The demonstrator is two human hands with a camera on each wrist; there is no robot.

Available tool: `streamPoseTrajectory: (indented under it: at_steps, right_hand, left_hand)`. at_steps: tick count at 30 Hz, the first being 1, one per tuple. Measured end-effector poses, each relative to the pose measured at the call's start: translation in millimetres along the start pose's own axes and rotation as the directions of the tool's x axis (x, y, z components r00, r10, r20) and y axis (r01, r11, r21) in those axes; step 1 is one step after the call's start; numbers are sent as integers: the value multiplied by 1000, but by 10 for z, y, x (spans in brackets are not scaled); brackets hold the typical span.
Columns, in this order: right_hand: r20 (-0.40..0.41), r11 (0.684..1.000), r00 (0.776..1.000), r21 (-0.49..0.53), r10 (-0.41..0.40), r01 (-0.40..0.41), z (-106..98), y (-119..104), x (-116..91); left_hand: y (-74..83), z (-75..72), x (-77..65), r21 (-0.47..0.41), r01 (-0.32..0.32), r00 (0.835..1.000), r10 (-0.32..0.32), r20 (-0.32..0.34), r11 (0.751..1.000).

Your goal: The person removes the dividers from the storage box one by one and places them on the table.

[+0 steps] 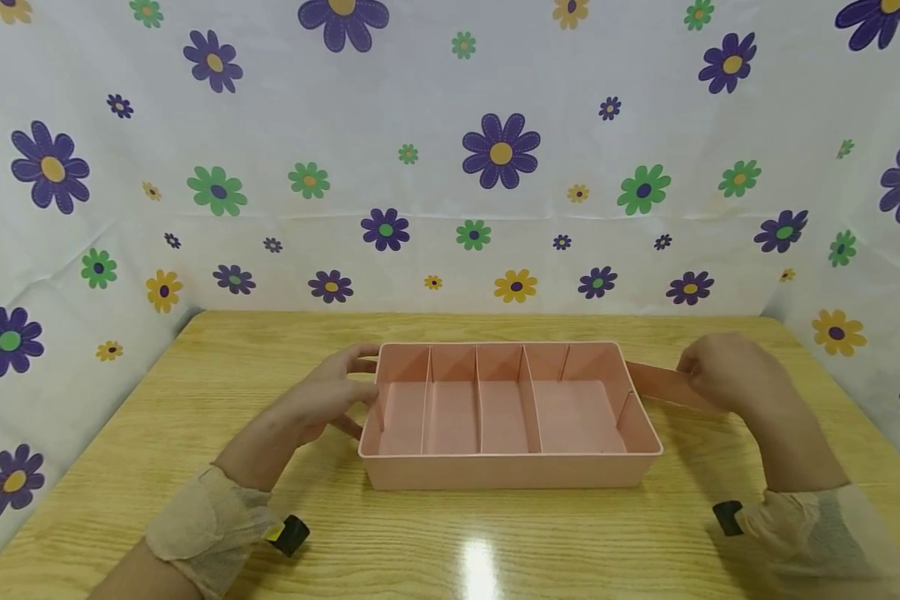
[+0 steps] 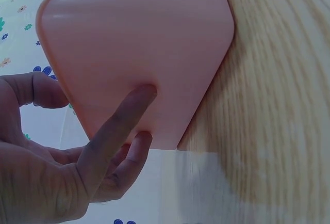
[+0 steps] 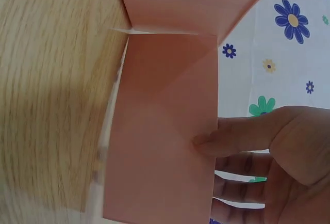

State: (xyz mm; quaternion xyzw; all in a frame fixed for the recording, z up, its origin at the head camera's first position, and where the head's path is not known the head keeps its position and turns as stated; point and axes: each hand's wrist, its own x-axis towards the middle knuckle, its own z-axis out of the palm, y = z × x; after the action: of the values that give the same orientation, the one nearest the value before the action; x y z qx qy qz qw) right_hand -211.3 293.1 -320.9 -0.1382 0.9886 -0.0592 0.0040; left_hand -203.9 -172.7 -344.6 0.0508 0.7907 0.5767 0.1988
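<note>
A pink plastic organizer box (image 1: 510, 472) sits on the wooden table, with three upright dividers inside. They mark off three narrow compartments at its left and a wider one at its right. My left hand (image 1: 335, 390) grips the box's left end wall. In the left wrist view, fingertips (image 2: 147, 92) press the outer face, while another digit reaches over the rim and its tip is hidden. Beside the box's right end, my right hand (image 1: 738, 375) pinches a flat pink divider panel (image 3: 162, 126), thumb on the near face and other fingers behind. The panel's far end lies right by the box wall.
The light wooden table (image 1: 450, 542) stretches around the box. A white flower-print cloth (image 1: 420, 100) stands along its back and both sides. Each wrist has a beige wrap (image 1: 210, 525) with a small black piece (image 1: 291, 536) sticking out.
</note>
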Motion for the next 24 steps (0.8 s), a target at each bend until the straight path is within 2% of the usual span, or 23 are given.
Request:
streamPoseTrajectory:
  at_steps: [3,6,8,10,14,20,24]
  right_hand:
    - [-40,1000,999,-29,-6,5,3,13,4]
    - [-33,1000,999,-28,-9,8,18,34,5]
    - [23,1000,1000,-2,-14,14,28,56,-3]
    - [119,999,992,32,-32,28,45,78,-17]
    - [280,992,957,118,-79,48,95,86,-29]
    - [321,978,932,168,-171,121,174,9,-26]
    - [305,977,934,150,-189,149,238,4,-20]
  left_hand:
    - [-6,-5,-2,3,3,1000,-3,1,1000]
    - [-2,-5,-5,16,5,1000,-5,2,1000]
    - [1,-3,-3,19,2,1000,-2,3,1000]
    - [7,-3,-3,18,-1,1000,1,6,1000]
    - [15,-13,-8,1,-8,1000,8,12,1000]
    - [23,-14,-24,-11,-7,1000,7,9,1000]
    - [17,-1,-23,-17,4,1000,-4,6,1000]
